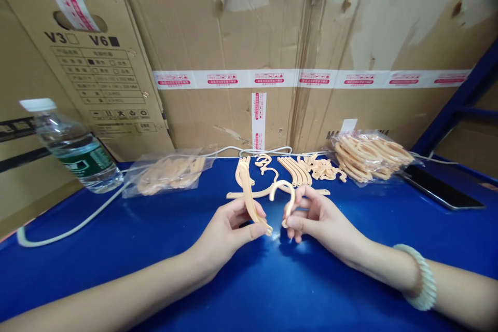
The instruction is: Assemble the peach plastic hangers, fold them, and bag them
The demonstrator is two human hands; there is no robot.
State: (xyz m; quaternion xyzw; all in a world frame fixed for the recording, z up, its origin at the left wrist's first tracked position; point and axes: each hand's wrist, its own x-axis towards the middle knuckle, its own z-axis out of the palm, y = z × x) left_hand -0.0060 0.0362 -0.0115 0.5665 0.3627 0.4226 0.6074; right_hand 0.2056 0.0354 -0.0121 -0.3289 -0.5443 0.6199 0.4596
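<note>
Just above the blue table [155,249], the long peach strip [249,194] slants away from the person, its near tip pinched by the left hand [229,231] and just beside the foot of the curved hook [282,184], which the right hand [319,218] grips with closed fingers.

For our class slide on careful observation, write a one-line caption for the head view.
Left hand holds a long peach plastic strip, right hand a curved hook, above a blue table.
</note>
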